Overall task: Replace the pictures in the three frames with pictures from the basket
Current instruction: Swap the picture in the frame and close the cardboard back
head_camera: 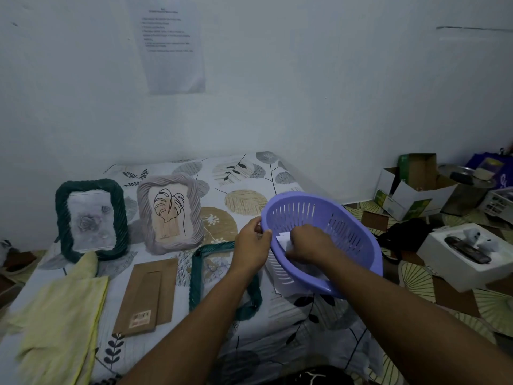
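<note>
Tilting on its side on the bed, the purple basket is gripped at its near-left rim by the left hand, fingers and thumb curled round the edge. The right hand is set inside the basket with fingers bent down onto the white pictures; whether a sheet is pinched cannot be told. Just left of the basket an empty green frame lies flat, with a brown backing board beyond it. Farther left and behind, a mauve frame and a dark green frame are stood upright.
</note>
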The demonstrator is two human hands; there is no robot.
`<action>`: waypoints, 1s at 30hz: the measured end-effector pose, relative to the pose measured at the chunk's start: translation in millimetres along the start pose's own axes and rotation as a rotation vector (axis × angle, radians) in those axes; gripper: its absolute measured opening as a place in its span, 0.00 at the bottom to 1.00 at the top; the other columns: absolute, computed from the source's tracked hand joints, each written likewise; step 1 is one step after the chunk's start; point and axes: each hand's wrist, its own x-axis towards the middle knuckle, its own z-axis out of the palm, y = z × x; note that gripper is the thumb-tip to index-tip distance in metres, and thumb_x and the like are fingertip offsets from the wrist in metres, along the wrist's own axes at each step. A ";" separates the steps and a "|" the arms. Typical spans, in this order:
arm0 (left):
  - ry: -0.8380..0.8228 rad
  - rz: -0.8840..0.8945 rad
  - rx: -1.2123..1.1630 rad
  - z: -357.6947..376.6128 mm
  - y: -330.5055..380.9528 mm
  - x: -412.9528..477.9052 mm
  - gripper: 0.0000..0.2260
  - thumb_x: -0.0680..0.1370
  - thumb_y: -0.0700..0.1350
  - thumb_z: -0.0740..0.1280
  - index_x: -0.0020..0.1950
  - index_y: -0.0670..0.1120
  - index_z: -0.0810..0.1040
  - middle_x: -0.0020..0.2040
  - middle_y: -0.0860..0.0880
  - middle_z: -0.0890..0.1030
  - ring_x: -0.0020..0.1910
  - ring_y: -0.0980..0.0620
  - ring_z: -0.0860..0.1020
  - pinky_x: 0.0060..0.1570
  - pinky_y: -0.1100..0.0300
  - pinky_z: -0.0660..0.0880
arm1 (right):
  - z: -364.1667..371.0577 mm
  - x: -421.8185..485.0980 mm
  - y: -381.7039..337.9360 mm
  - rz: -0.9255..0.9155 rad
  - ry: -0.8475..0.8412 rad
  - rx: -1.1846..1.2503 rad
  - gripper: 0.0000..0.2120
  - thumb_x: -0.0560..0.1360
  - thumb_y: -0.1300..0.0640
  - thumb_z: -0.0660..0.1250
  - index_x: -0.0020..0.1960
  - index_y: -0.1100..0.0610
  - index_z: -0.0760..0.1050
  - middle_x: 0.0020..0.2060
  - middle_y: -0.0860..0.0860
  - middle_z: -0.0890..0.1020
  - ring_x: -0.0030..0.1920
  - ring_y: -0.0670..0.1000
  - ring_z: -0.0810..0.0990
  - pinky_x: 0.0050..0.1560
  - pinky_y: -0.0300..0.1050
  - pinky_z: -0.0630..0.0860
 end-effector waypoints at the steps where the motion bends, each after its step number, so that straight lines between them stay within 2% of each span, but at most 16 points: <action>1: 0.000 0.004 0.005 -0.4 -0.3 0.1 0.12 0.80 0.38 0.61 0.62 0.45 0.75 0.43 0.54 0.76 0.39 0.59 0.74 0.44 0.57 0.72 | -0.9 -0.2 -1.2 0.011 -0.001 0.005 0.17 0.69 0.50 0.70 0.31 0.53 0.64 0.32 0.50 0.70 0.37 0.56 0.74 0.39 0.45 0.71; 4: -0.006 0.009 0.007 -0.9 -2.1 1.8 0.12 0.80 0.39 0.61 0.62 0.45 0.75 0.43 0.55 0.76 0.39 0.62 0.74 0.43 0.60 0.71 | -2.6 0.2 -0.7 0.048 0.024 0.068 0.13 0.71 0.54 0.68 0.31 0.54 0.69 0.32 0.52 0.74 0.37 0.57 0.76 0.40 0.46 0.75; 7: -0.018 0.015 0.007 -0.1 -4.5 2.9 0.12 0.81 0.40 0.61 0.63 0.47 0.75 0.44 0.54 0.76 0.40 0.61 0.75 0.44 0.58 0.72 | -7.4 1.2 7.8 0.080 0.075 0.206 0.17 0.75 0.52 0.65 0.29 0.56 0.70 0.27 0.54 0.74 0.31 0.55 0.74 0.34 0.45 0.72; 9: -0.020 0.013 0.004 -0.5 -3.7 3.1 0.10 0.81 0.40 0.61 0.60 0.49 0.75 0.44 0.52 0.76 0.40 0.57 0.75 0.42 0.58 0.72 | -16.3 2.3 14.6 0.087 0.103 0.359 0.18 0.76 0.53 0.63 0.29 0.56 0.68 0.27 0.56 0.71 0.30 0.54 0.70 0.33 0.44 0.68; 12: -0.002 0.008 0.012 -0.8 -2.2 5.7 0.07 0.80 0.41 0.61 0.50 0.53 0.74 0.43 0.51 0.75 0.44 0.49 0.75 0.46 0.55 0.74 | -37.0 -1.4 19.4 0.132 0.124 0.711 0.12 0.75 0.59 0.65 0.33 0.56 0.70 0.30 0.56 0.71 0.32 0.53 0.71 0.32 0.45 0.71; 13: 0.005 -0.004 0.018 -2.2 -2.2 7.1 0.06 0.80 0.43 0.61 0.53 0.52 0.75 0.46 0.50 0.76 0.47 0.49 0.75 0.50 0.54 0.76 | -44.1 -4.4 18.4 0.136 0.127 0.835 0.12 0.76 0.59 0.65 0.34 0.56 0.71 0.31 0.54 0.72 0.33 0.52 0.71 0.32 0.44 0.71; 15: 0.039 -0.046 0.032 -8.4 -2.5 9.7 0.15 0.80 0.48 0.61 0.66 0.48 0.73 0.57 0.49 0.76 0.54 0.50 0.75 0.58 0.49 0.75 | -58.2 -12.3 10.5 0.089 0.114 1.063 0.13 0.78 0.58 0.64 0.34 0.54 0.70 0.31 0.51 0.72 0.33 0.50 0.69 0.32 0.42 0.69; 16: 0.050 -0.069 0.020 -13.0 -1.1 9.8 0.18 0.80 0.49 0.61 0.69 0.47 0.70 0.60 0.49 0.76 0.56 0.50 0.75 0.60 0.49 0.74 | -64.3 -16.5 3.8 0.050 0.108 1.154 0.14 0.78 0.58 0.64 0.34 0.54 0.70 0.32 0.51 0.71 0.33 0.50 0.68 0.33 0.41 0.68; 18: 0.059 -0.090 -0.080 -25.4 2.4 8.8 0.17 0.81 0.48 0.61 0.69 0.46 0.71 0.59 0.48 0.79 0.54 0.50 0.77 0.57 0.52 0.75 | -71.6 -23.1 -11.8 0.001 0.102 1.259 0.13 0.79 0.58 0.63 0.35 0.54 0.70 0.32 0.51 0.71 0.33 0.50 0.68 0.33 0.41 0.67; 21: 0.066 -0.100 -0.349 -49.8 7.7 3.2 0.11 0.80 0.41 0.63 0.62 0.46 0.73 0.46 0.45 0.83 0.43 0.50 0.80 0.43 0.56 0.77 | -71.2 -28.6 -35.4 -0.011 0.096 1.338 0.10 0.79 0.58 0.63 0.39 0.56 0.71 0.35 0.53 0.74 0.35 0.51 0.72 0.33 0.42 0.70; 22: 0.086 -0.101 -0.400 -58.7 6.8 1.4 0.11 0.79 0.39 0.65 0.60 0.45 0.73 0.45 0.44 0.83 0.42 0.49 0.80 0.41 0.56 0.77 | -69.8 -30.5 -43.2 -0.013 0.087 1.366 0.10 0.79 0.58 0.63 0.39 0.56 0.71 0.36 0.53 0.75 0.36 0.52 0.73 0.33 0.42 0.71; 25: 0.106 -0.148 -0.400 -83.4 -2.4 -3.8 0.09 0.77 0.42 0.68 0.57 0.47 0.75 0.52 0.46 0.81 0.48 0.49 0.80 0.46 0.53 0.79 | -60.4 -35.9 -66.2 -0.001 0.031 1.469 0.11 0.80 0.58 0.61 0.39 0.56 0.71 0.36 0.52 0.77 0.36 0.51 0.75 0.33 0.43 0.72; 26: 0.094 -0.166 -0.404 -90.3 -6.8 -7.0 0.08 0.78 0.42 0.67 0.56 0.48 0.75 0.52 0.47 0.81 0.48 0.50 0.80 0.46 0.54 0.79 | -54.2 -37.3 -73.8 0.010 0.014 1.478 0.11 0.80 0.58 0.61 0.39 0.55 0.71 0.36 0.52 0.77 0.36 0.52 0.76 0.33 0.43 0.72; 28: 0.097 -0.206 -0.419 -102.0 -17.7 -13.5 0.10 0.77 0.40 0.68 0.57 0.48 0.75 0.50 0.48 0.82 0.47 0.51 0.80 0.42 0.56 0.80 | -36.0 -37.6 -86.9 0.040 0.031 1.399 0.11 0.79 0.57 0.63 0.38 0.54 0.72 0.38 0.54 0.79 0.39 0.55 0.78 0.36 0.47 0.76; 30: 0.174 -0.203 -0.267 -111.9 -34.0 -19.5 0.14 0.76 0.39 0.69 0.60 0.48 0.73 0.50 0.49 0.81 0.47 0.52 0.80 0.39 0.58 0.78 | -15.2 -39.8 -95.8 0.056 0.098 1.226 0.06 0.77 0.57 0.66 0.41 0.54 0.74 0.41 0.55 0.81 0.43 0.57 0.80 0.43 0.51 0.79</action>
